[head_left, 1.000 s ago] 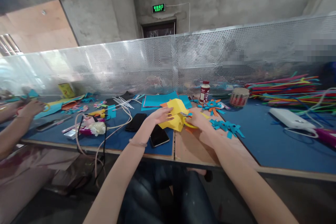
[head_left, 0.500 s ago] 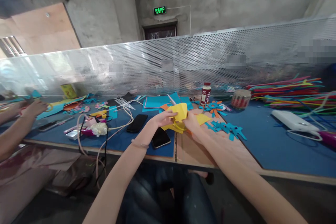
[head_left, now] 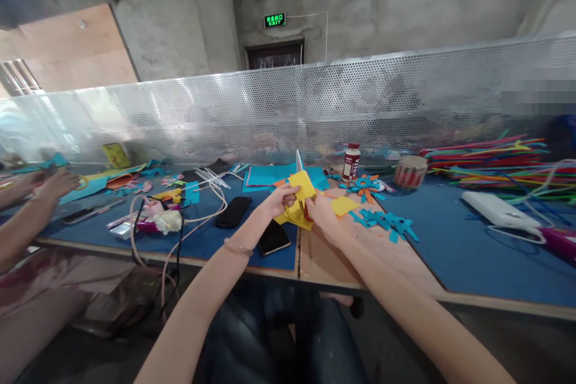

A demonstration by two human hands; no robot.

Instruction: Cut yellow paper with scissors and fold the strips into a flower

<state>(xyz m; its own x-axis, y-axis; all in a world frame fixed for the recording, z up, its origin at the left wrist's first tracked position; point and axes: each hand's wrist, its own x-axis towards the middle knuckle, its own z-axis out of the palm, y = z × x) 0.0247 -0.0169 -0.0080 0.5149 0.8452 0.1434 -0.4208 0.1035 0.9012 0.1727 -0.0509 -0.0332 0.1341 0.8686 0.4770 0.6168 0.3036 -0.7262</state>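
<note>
Scissors (head_left: 299, 162) swung straighter, long axis pointing away.
Left fingers (head_left: 288, 193) pinch yellow paper (head_left: 301, 183) nearer than blade tip; right fingers (head_left: 318, 205) close around handles.

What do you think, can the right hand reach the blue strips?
Probably yes: the blue strips lie near the right hand with nothing tall between. But it seems to hold scissors, so may need to let go first.
</note>
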